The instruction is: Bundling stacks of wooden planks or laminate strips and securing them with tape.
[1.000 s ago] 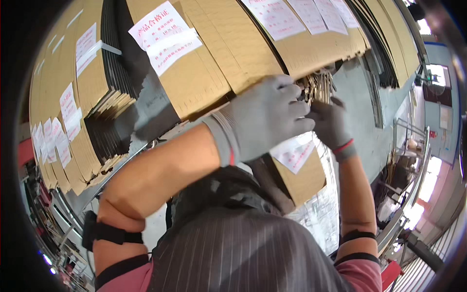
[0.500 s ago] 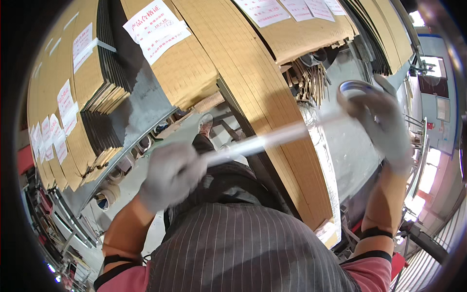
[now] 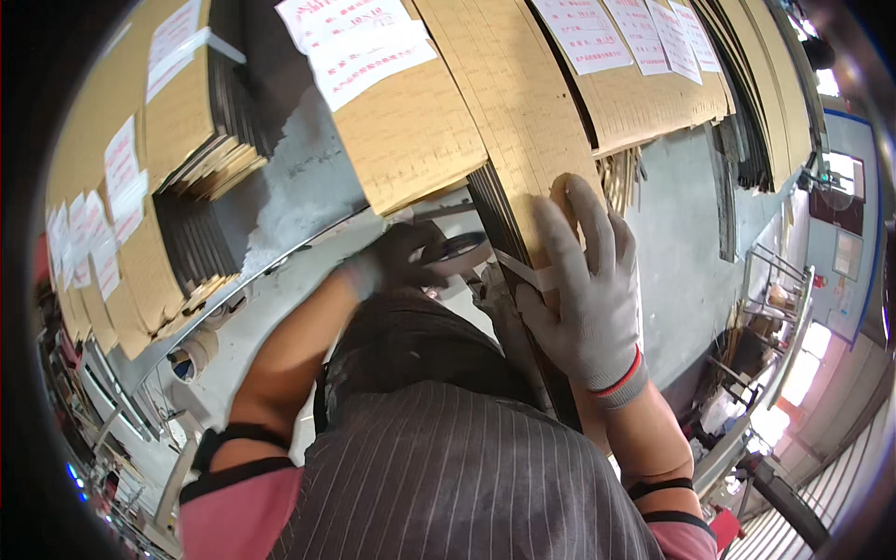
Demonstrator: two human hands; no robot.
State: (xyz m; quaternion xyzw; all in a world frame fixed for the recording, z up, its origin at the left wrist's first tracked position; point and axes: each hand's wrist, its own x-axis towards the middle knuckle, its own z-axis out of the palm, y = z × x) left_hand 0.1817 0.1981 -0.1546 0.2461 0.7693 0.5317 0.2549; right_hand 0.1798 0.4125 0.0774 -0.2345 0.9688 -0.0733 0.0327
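My left hand (image 3: pixel 403 257), in a glove and in shadow, grips a roll of tape (image 3: pixel 464 254) beside the near edge of a long tan board stack (image 3: pixel 509 121). From the roll a pale strip of tape (image 3: pixel 523 271) runs across the stack's dark side edge to its top. Over the strip's end lies my right hand (image 3: pixel 593 289), in a grey glove with a red-trimmed cuff, its fingers stretched out flat on the top board. The palm hides how far the tape reaches.
Another tan stack with white paper labels (image 3: pixel 373 51) lies just left. More labelled stacks stand at far left (image 3: pixel 182 121) and upper right (image 3: pixel 653 103). A grey table surface (image 3: pixel 681 215) shows to the right, and a metal rack (image 3: pixel 779 308) stands beyond it.
The tape roll has passed from my right hand to my left. The strip stretched between my hands now sits against the stack, and my right hand has come down flat on it.
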